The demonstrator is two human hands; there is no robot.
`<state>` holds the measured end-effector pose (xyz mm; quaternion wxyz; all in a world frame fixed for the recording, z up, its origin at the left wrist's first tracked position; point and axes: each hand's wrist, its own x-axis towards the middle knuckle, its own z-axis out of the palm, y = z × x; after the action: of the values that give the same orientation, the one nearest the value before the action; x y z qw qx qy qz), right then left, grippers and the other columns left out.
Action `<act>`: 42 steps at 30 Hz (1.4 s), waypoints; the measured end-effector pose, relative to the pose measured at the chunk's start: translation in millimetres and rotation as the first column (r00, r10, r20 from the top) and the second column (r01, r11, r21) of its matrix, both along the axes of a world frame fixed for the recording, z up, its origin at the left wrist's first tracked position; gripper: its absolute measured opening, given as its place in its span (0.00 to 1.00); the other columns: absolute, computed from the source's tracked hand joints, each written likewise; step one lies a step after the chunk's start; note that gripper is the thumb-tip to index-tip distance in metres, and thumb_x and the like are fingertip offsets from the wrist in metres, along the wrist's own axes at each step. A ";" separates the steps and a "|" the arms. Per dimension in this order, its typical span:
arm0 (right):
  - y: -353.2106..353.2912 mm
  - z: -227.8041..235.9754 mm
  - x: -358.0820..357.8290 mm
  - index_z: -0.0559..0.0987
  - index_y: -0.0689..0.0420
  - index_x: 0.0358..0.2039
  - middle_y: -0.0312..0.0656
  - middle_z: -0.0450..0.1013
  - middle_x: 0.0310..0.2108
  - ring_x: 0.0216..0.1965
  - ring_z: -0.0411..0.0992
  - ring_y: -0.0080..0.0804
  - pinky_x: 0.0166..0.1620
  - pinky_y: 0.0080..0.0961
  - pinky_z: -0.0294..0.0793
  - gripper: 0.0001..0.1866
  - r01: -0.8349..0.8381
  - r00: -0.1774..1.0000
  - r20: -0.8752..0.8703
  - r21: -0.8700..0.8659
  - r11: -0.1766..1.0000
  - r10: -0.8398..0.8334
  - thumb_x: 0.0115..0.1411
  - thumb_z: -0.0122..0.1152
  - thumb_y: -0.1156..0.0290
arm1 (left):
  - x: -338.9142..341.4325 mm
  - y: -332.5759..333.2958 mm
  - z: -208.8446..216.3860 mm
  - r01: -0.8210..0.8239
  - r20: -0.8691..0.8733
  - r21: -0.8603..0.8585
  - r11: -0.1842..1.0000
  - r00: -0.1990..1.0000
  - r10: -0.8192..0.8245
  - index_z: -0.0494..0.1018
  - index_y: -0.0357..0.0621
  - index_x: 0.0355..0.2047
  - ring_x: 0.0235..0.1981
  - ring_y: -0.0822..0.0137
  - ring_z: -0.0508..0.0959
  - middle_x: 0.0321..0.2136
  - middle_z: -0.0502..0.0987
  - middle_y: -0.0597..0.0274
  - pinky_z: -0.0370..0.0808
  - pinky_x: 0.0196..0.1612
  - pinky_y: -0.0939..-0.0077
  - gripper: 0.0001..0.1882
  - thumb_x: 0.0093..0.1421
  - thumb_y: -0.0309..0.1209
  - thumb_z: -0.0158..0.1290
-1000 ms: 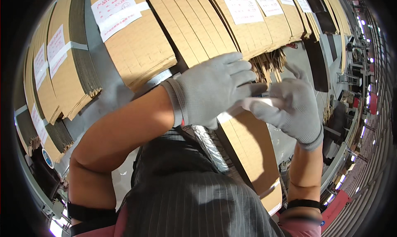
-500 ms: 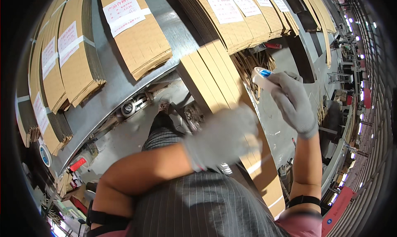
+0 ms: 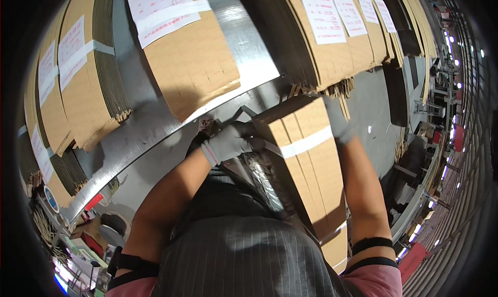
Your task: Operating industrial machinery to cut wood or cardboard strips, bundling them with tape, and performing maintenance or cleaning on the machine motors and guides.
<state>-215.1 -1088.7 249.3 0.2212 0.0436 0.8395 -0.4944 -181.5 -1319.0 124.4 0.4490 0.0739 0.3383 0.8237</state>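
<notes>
A long bundle of folded brown cardboard stands before me, its far end raised. A strip of white tape crosses its top near that end and runs down its left side. My left hand, in a grey glove, is at that left side with its fingers curled close to the tape's lower part. What they hold is hidden. My right hand, also gloved, reaches down along the bundle's right side. Its fingers are hidden behind the cardboard. No tape roll shows in either hand.
A metal table with a curved-looking edge lies beyond, bearing a labelled cardboard stack and more stacks at left. Another row of labelled stacks is at the far right. A tape roll sits at the table's left end.
My left hand has moved from above the bundle to its left side. My right hand, which held up a tape roll, has gone down beside the bundle. White tape now crosses the far end.
</notes>
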 end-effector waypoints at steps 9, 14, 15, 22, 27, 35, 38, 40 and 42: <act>-85.9 61.9 55.4 0.55 0.67 0.57 0.61 0.50 0.58 0.56 0.47 0.70 0.57 0.52 0.48 0.44 -0.170 0.780 -0.213 0.832 0.527 0.589 0.51 0.50 0.43 | -18.6 -77.0 24.0 -0.285 -0.857 -0.438 0.853 0.419 -0.301 0.60 0.43 0.10 0.15 0.66 0.64 0.11 0.62 0.63 0.62 0.23 0.70 0.22 0.42 0.37 0.62; -68.2 39.6 64.2 0.65 0.65 0.43 0.58 0.60 0.48 0.48 0.59 0.60 0.53 0.53 0.53 0.31 0.060 0.696 -0.635 0.516 0.854 0.335 0.52 0.51 0.49 | -47.3 -18.4 190.6 -0.298 -0.964 -0.256 0.919 0.011 -0.265 0.70 0.40 0.25 0.15 0.62 0.69 0.14 0.68 0.60 0.67 0.28 0.73 0.09 0.49 0.33 0.55; -73.7 39.6 61.5 0.66 0.65 0.40 0.57 0.63 0.43 0.43 0.62 0.55 0.50 0.49 0.58 0.27 0.046 0.745 -0.636 0.350 0.936 0.201 0.53 0.52 0.51 | -61.0 6.7 198.3 -0.281 -0.874 -0.438 0.854 0.354 -0.333 0.72 0.37 0.25 0.27 0.60 0.74 0.21 0.72 0.54 0.69 0.38 0.70 0.18 0.56 0.43 0.49; 22.2 98.6 49.3 0.72 0.63 0.34 0.39 0.71 0.30 0.30 0.71 0.27 0.52 0.33 0.63 0.16 0.222 0.941 -0.183 -0.303 0.927 -0.285 0.49 0.61 0.67 | -72.8 38.3 139.1 -0.164 -0.958 -0.284 0.945 0.097 -0.271 0.69 0.42 0.44 0.47 0.50 0.66 0.42 0.69 0.45 0.63 0.50 0.62 0.28 0.54 0.53 0.47; -22.5 110.3 12.5 0.77 0.54 0.18 0.41 0.71 0.15 0.21 0.71 0.40 0.53 0.42 0.57 0.11 -0.157 0.797 -0.246 0.797 0.584 0.551 0.47 0.60 0.60 | -59.8 23.7 134.8 -0.360 -0.968 -0.243 0.901 0.157 -0.198 0.64 0.36 0.47 0.46 0.51 0.66 0.42 0.68 0.46 0.63 0.49 0.60 0.38 0.45 0.54 0.55; -1.1 36.7 13.1 0.77 0.49 0.21 0.40 0.72 0.17 0.24 0.72 0.35 0.47 0.37 0.61 0.04 -0.209 0.818 -0.151 0.821 0.532 0.555 0.48 0.56 0.66 | -135.7 -63.3 193.6 -0.608 -0.525 -0.659 0.443 -0.049 -0.850 0.73 0.39 0.29 0.33 0.56 0.74 0.25 0.73 0.55 0.70 0.38 0.64 0.21 0.39 0.42 0.57; 9.5 5.7 8.0 0.76 0.47 0.19 0.36 0.69 0.16 0.28 0.72 0.35 0.49 0.36 0.60 0.01 -0.168 0.853 -0.087 0.888 0.427 0.515 0.45 0.57 0.68 | -85.8 -25.8 212.3 -0.332 -0.621 -0.671 0.663 -0.236 -0.747 0.71 0.44 0.17 0.22 0.64 0.70 0.14 0.67 0.63 0.66 0.22 0.66 0.07 0.40 0.33 0.51; -6.0 41.1 3.2 0.75 0.47 0.18 0.34 0.68 0.16 0.29 0.71 0.35 0.48 0.36 0.61 0.02 -0.053 0.743 -0.313 0.853 0.519 0.591 0.43 0.60 0.69 | -32.8 6.3 196.8 -0.285 -0.849 -0.434 0.855 -0.187 -0.494 0.72 0.41 0.21 0.24 0.65 0.68 0.18 0.68 0.63 0.66 0.30 0.73 0.08 0.46 0.33 0.47; -1.1 93.2 -5.0 0.74 0.59 0.20 0.40 0.70 0.19 0.26 0.68 0.33 0.47 0.36 0.65 0.03 0.092 0.672 -0.386 0.891 0.445 0.632 0.43 0.60 0.75 | -7.2 49.6 171.2 -0.318 -0.822 -0.226 0.921 -0.445 -0.355 0.71 0.38 0.39 0.46 0.61 0.68 0.36 0.73 0.59 0.65 0.49 0.70 0.17 0.51 0.33 0.45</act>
<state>-220.2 -1089.8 342.5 -0.0712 -0.1848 0.9783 0.0602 -188.7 -1269.4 295.6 -0.0379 0.6537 0.7083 0.2637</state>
